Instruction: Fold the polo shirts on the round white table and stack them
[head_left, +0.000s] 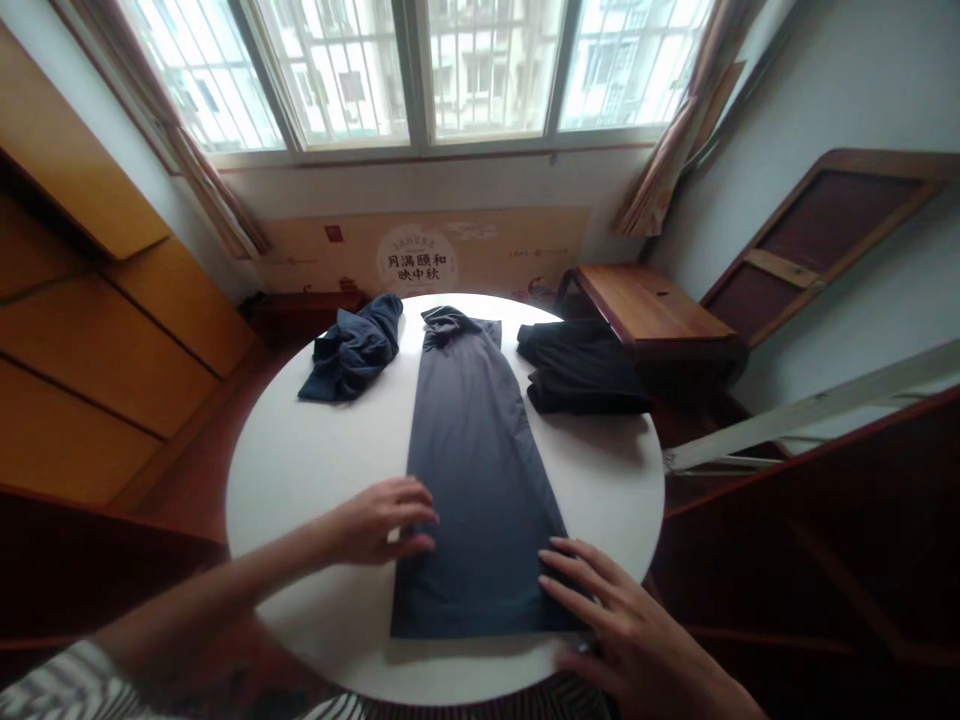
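A pair of dark grey-blue trousers, folded lengthwise into a long strip, lies on the white round table. Its hem end is nearest me, and its far end is bunched up. At the left edge of the trousers, my left hand hovers or rests lightly with fingers curved and apart; whether it touches the cloth I cannot tell. My right hand lies over the lower right edge near the hem, fingers stretched out on the fabric, its thumb blurred. Neither hand grips anything.
A crumpled navy garment sits at the table's far left, and a folded black garment at its far right. Behind stand a wooden stool-like table and a printed cardboard panel under the window. Wooden cabinets line the left.
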